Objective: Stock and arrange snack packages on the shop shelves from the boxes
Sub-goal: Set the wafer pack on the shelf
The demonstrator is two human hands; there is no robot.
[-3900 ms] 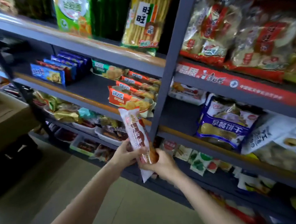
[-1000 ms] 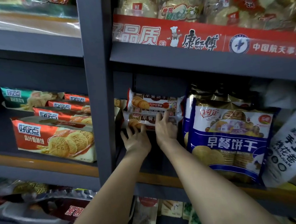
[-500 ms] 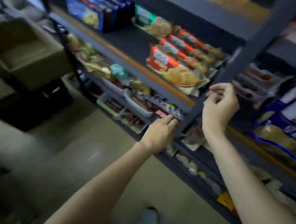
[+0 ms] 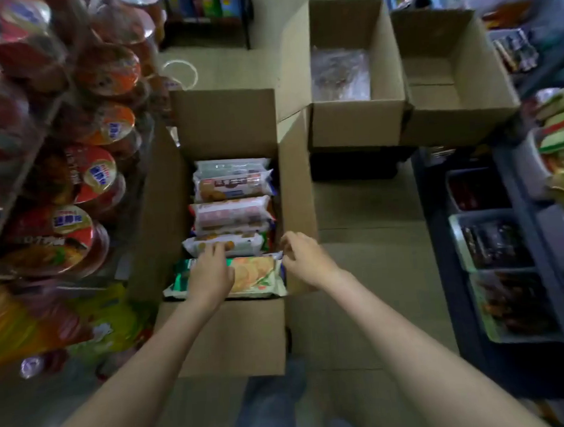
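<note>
Cardboard boxes [image 4: 356, 123] and noodle bowls [image 4: 97, 76] flank the packed box [image 4: 235, 335].

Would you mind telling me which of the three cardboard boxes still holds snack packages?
The nearest box, under both hands; the middle one holds only clear plastic, the far-right one looks empty.

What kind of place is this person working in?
Most likely a small grocery or convenience shop being restocked. Instant noodle bowls crowd the shelves on one side, trays of packaged snacks fill a rack on the other, and an open cardboard box of biscuit packs stands in the aisle.
</note>
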